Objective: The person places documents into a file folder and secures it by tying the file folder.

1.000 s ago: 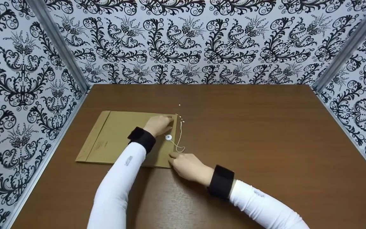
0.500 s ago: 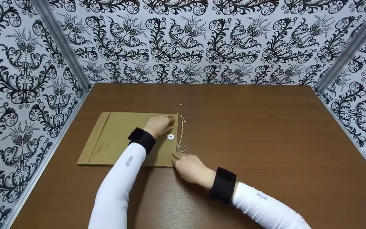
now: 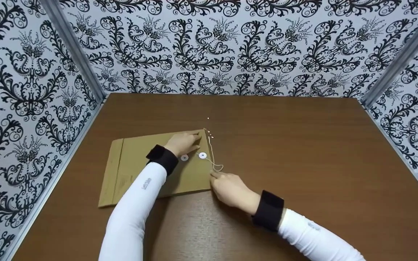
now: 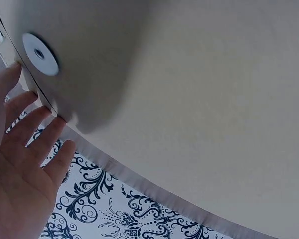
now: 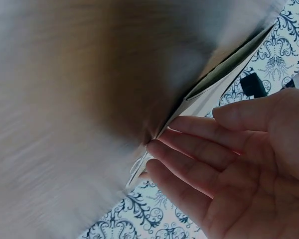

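Observation:
A brown string-tie envelope (image 3: 191,181) lies on the table, its far left corner hidden by nothing and its middle partly covered by the left arm. One white button (image 3: 203,155) sits near its right end with a pale string (image 3: 217,168) trailing from it; a second button (image 3: 184,157) shows beside the left hand. My left hand (image 3: 184,143) rests on the envelope near that end, its fingertips along the flap's edge in the left wrist view. My right hand (image 3: 230,189) touches the right edge near the front corner, fingers extended, thumb apart (image 5: 224,154).
Small white bits (image 3: 209,135) lie by the envelope's far right corner. The brown table (image 3: 303,152) extends to the right. Patterned walls (image 3: 230,47) with grey corner posts (image 3: 76,47) enclose the back and sides.
The envelope has turned, its left end swinging toward the body and its right end shifting right. My right hand has moved right with it. The second button has come into view beside my left hand.

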A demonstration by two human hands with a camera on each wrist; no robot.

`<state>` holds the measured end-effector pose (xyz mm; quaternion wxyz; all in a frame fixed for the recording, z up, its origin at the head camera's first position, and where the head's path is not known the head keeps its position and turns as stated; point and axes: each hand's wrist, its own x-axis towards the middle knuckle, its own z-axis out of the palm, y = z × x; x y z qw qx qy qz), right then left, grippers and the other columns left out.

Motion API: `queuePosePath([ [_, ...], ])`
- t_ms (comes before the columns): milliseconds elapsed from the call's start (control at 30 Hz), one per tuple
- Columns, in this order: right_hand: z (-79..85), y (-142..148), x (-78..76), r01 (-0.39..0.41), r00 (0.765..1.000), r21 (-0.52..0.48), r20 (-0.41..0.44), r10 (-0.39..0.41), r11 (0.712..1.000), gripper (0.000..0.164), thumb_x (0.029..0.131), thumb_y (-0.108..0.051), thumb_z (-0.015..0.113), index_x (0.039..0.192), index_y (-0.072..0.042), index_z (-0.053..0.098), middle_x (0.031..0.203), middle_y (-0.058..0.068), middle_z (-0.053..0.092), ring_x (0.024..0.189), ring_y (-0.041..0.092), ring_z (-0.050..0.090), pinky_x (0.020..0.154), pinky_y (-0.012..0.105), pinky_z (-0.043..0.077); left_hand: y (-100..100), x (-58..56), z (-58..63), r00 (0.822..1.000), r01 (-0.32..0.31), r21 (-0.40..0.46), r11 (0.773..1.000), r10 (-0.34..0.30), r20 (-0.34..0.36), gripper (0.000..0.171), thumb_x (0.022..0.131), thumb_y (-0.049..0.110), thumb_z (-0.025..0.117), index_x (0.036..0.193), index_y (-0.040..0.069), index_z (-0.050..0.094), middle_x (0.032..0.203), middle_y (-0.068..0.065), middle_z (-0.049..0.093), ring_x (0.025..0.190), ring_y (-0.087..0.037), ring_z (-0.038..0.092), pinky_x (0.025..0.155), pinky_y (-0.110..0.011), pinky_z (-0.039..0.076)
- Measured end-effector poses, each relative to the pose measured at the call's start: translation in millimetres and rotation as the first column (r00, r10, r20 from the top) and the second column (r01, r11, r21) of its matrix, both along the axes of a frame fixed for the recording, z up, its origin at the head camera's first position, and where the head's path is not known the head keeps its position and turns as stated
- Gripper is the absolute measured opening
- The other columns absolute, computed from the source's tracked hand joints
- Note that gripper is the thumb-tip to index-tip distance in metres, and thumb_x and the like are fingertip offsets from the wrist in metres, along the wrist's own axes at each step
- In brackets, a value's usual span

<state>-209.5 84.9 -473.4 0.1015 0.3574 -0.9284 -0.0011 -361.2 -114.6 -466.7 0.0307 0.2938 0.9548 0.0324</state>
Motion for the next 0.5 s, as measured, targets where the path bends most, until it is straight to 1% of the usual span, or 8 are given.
queuePosePath([
  [67,-0.8,5.7,-0.9,0.0,1.0,-0.02,-0.012,0.0,1.0,0.012,0.089,-0.01,0.069,0.099,-0.004,0.072,0.117,0.009,0.074,0.097,0.024,0.073,0.072,0.037,0.061,0.7,0.0,0.2,1.0,0.0,0.0,1.0,0.0,0.012,0.05,0.102,0.027,0.062,0.145,0.002,0.056,0.159,-0.017,0.047,0.142,-0.037,0.052,0.117,-0.047,0.045],
  [200,-0.3,17.4,-3.4,0.012,1.0,-0.048,0.003,-0.012,0.999,0.011,0.092,-0.012,0.067,0.098,-0.003,0.072,0.118,0.011,0.075,0.096,0.026,0.074,0.072,0.039,0.061,2.3,0.9,1.2,0.999,0.016,-0.004,1.0,-0.016,0.03,0.051,0.103,0.028,0.061,0.146,0.002,0.054,0.159,-0.019,0.046,0.144,-0.038,0.05,0.12,-0.05,0.041],
  [333,2.8,29.2,-6.9,0.052,0.998,-0.07,0.039,-0.05,0.996,0.014,0.094,-0.014,0.067,0.099,-0.002,0.072,0.121,0.014,0.075,0.096,0.03,0.074,0.073,0.044,0.062,3.5,3.2,4.2,0.998,0.025,-0.021,0.999,-0.024,0.062,0.052,0.104,0.028,0.06,0.148,0.001,0.052,0.161,-0.02,0.044,0.147,-0.037,0.047,0.123,-0.054,0.036],
  [500,4.5,43.0,-13.9,0.111,0.992,-0.077,0.066,-0.106,0.991,0.015,0.095,-0.016,0.066,0.096,-0.001,0.071,0.122,0.015,0.075,0.095,0.033,0.074,0.07,0.049,0.061,5.6,6.0,8.6,0.994,0.014,-0.048,0.999,-0.009,0.105,0.056,0.103,0.029,0.06,0.152,0.004,0.048,0.164,-0.019,0.039,0.151,-0.038,0.041,0.125,-0.058,0.031],
])
